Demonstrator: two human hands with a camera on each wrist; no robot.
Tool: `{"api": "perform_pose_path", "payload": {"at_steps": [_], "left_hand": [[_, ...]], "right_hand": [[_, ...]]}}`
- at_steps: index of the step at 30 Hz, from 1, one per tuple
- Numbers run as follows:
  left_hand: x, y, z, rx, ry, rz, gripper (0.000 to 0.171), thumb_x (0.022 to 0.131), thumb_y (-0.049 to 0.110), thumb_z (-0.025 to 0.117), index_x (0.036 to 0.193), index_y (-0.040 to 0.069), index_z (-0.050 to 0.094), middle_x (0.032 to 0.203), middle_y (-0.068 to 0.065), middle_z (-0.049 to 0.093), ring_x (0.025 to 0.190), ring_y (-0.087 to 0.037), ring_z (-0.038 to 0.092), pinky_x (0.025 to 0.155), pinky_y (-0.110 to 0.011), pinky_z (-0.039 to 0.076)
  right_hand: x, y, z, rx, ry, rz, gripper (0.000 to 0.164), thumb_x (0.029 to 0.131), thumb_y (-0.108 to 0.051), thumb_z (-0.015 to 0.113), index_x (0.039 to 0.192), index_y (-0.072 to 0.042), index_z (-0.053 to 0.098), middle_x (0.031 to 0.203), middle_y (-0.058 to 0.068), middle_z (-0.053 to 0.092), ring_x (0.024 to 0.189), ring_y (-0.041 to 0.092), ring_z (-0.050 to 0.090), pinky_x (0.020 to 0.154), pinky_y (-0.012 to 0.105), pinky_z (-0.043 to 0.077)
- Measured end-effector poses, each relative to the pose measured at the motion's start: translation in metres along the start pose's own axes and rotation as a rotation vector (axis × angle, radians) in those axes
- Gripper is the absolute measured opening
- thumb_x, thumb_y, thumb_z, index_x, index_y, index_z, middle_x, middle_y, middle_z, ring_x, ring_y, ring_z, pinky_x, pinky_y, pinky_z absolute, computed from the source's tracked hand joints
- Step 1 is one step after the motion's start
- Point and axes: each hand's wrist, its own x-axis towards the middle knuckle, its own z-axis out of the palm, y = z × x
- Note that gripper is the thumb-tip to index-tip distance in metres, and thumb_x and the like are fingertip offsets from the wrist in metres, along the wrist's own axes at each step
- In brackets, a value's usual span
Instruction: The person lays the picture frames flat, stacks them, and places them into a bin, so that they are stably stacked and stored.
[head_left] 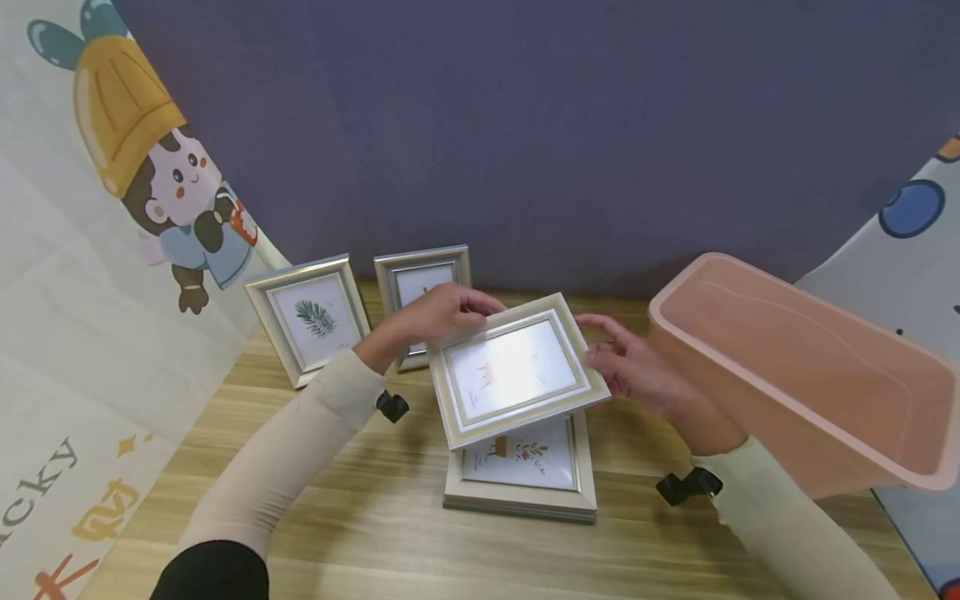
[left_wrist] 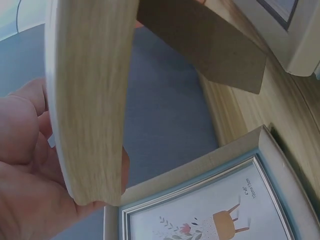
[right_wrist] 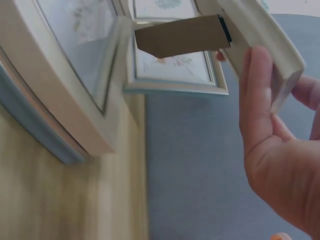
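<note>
Both hands hold a cream picture frame [head_left: 517, 375], tilted above a stack of similar frames [head_left: 521, 500]. My left hand [head_left: 450, 315] grips its upper left edge, the thumb and fingers on opposite faces in the left wrist view. At its right edge my right hand [head_left: 637, 367] pinches it, with fingers [right_wrist: 257, 75] along the back. A brown support leg [right_wrist: 182, 37] stands out from the held frame's back. The top frame of the stack shows a flower print, partly covered by the held frame.
Two frames stand upright at the back left: a leaf-print frame [head_left: 315, 321] and another frame [head_left: 386, 287] partly hidden behind my left hand. A pink plastic bin [head_left: 720, 408] stands at the right. Behind the wooden table [head_left: 360, 525] rises a dark blue-grey panel [head_left: 525, 142].
</note>
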Motion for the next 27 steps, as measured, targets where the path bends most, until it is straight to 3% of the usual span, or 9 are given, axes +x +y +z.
{"api": "perform_pose_path", "payload": {"at_steps": [3,8,13,19,27], "left_hand": [[0.001,-0.001,0.000,0.023,-0.048,0.019,0.033,0.103,0.016,0.057,0.133,0.019,0.068,0.137,-0.003,0.067,0.120,-0.020,0.065,0.102,-0.038,0.055],[0.001,-0.001,0.000,0.036,-0.098,0.022,0.033,0.104,0.015,0.057,0.135,0.018,0.067,0.141,-0.005,0.065,0.115,-0.019,0.066,0.099,-0.036,0.056],[0.000,0.001,0.000,0.048,-0.108,0.019,0.034,0.104,0.016,0.056,0.137,0.018,0.066,0.141,-0.005,0.065,0.107,-0.018,0.065,0.095,-0.035,0.056],[0.000,0.003,0.001,0.058,-0.122,0.009,0.036,0.105,0.017,0.053,0.139,0.018,0.063,0.142,-0.005,0.064,0.126,-0.022,0.062,0.105,-0.040,0.053],[0.001,0.003,-0.002,0.064,-0.096,0.007,0.033,0.105,0.021,0.053,0.136,0.020,0.066,0.139,-0.001,0.066,0.127,-0.021,0.061,0.107,-0.041,0.051]], "right_hand": [[-0.003,0.007,0.005,0.027,-0.012,0.015,0.055,0.103,-0.007,0.054,0.149,-0.032,0.038,0.103,-0.001,0.069,0.084,0.016,0.073,0.067,0.035,0.064],[-0.008,0.016,0.011,0.013,-0.013,0.013,0.063,0.103,-0.006,0.054,0.155,-0.030,0.028,0.106,0.001,0.070,0.081,0.020,0.075,0.062,0.039,0.064],[-0.008,0.019,0.014,0.003,0.021,-0.021,0.064,0.103,-0.004,0.055,0.157,-0.025,0.028,0.108,0.002,0.068,0.083,0.019,0.074,0.062,0.037,0.064],[-0.009,0.021,0.015,0.032,0.027,-0.065,0.064,0.101,-0.001,0.055,0.157,-0.022,0.030,0.106,0.000,0.065,0.084,0.016,0.073,0.064,0.035,0.063],[-0.012,0.022,0.013,0.095,0.002,-0.142,0.062,0.101,0.003,0.053,0.154,-0.022,0.035,0.105,-0.001,0.065,0.083,0.015,0.073,0.062,0.033,0.063]]}}
